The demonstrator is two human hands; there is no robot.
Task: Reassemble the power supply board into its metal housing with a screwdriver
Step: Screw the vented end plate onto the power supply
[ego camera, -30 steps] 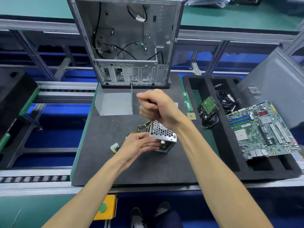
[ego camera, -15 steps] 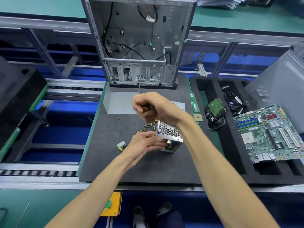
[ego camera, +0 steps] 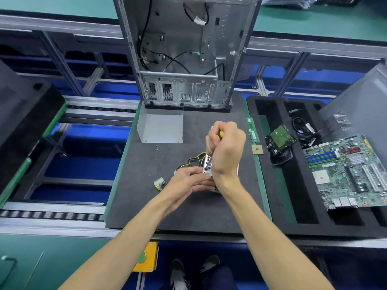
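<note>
No writing reads clearly from here. On the dark foam mat [ego camera: 146, 185], the right hand [ego camera: 227, 151] is fisted round a yellow-and-black screwdriver [ego camera: 220, 135], its tip hidden. Just below, the left hand [ego camera: 187, 181] grips the perforated metal power supply housing [ego camera: 207, 165], mostly covered; its board can't be seen. A motherboard [ego camera: 345, 170] lies well right of the housing.

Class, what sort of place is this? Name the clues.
Probably a computer assembly or repair line: an open computer case on the work mat, a motherboard in a foam tray, roller conveyor alongside.
</note>
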